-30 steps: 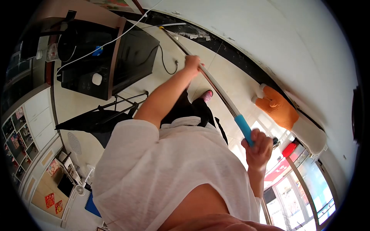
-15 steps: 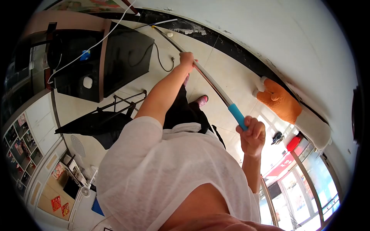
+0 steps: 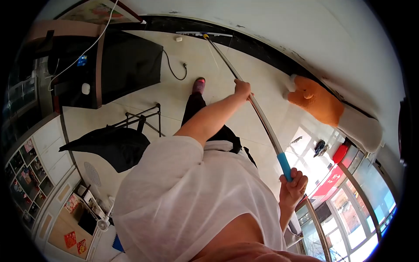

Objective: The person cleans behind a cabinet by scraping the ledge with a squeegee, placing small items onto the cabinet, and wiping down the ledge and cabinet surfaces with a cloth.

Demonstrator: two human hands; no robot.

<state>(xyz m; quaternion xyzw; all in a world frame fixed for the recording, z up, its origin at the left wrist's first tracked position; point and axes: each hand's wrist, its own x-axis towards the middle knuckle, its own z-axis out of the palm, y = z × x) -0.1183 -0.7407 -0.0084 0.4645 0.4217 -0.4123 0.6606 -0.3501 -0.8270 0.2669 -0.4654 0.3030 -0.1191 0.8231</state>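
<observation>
1. Head view: left hand (image 3: 243, 89) clamped around metal pole (image 3: 263, 118), right hand (image 3: 293, 187) fingers curled on blue grip (image 3: 284, 166)
2. Flat head (image 3: 192, 33) at black baseboard (image 3: 262, 47)
3. Open floor (image 3: 220, 85) between black cabinet (image 3: 131, 65) and orange object (image 3: 318, 102)

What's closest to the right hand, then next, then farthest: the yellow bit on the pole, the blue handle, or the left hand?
From the right hand:
1. Blue handle: touching its fingers.
2. Left hand: partway along the pole.
3. Yellow bit: at the pole's far end.
</observation>
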